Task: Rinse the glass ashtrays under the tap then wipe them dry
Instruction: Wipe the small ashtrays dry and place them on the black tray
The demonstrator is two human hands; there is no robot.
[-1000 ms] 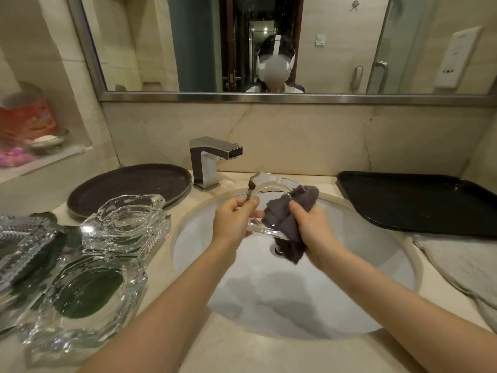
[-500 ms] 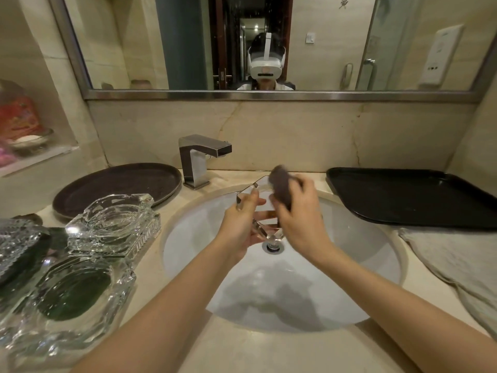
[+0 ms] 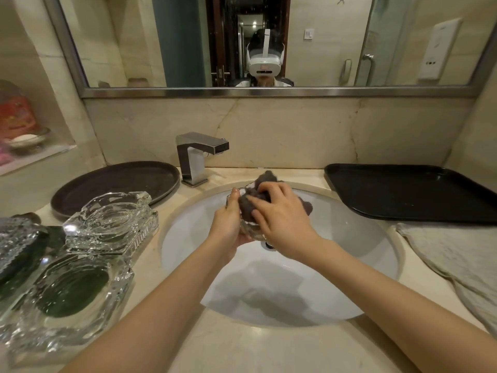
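Over the white sink [image 3: 349,265] my left hand [image 3: 228,224] grips a clear glass ashtray [image 3: 248,228], mostly hidden by both hands. My right hand [image 3: 279,219] presses a dark grey cloth [image 3: 259,184] into the ashtray, fingers curled on the cloth. The chrome tap [image 3: 197,154] stands behind and left of the hands; no water is visible. Several more glass ashtrays sit on the counter at the left, one near the sink [image 3: 110,222], one in front [image 3: 70,297] and one at the edge of view [image 3: 16,249].
A round dark tray [image 3: 115,184] lies left of the tap. A black rectangular tray [image 3: 411,192] sits at the back right, with a pale towel [image 3: 457,259] in front of it. A wall niche [image 3: 24,135] at the left holds small items. A mirror runs above.
My right hand has shifted the cloth from the ashtray's right side onto its top and inside. The ashtray has turned in my left hand and is now largely covered.
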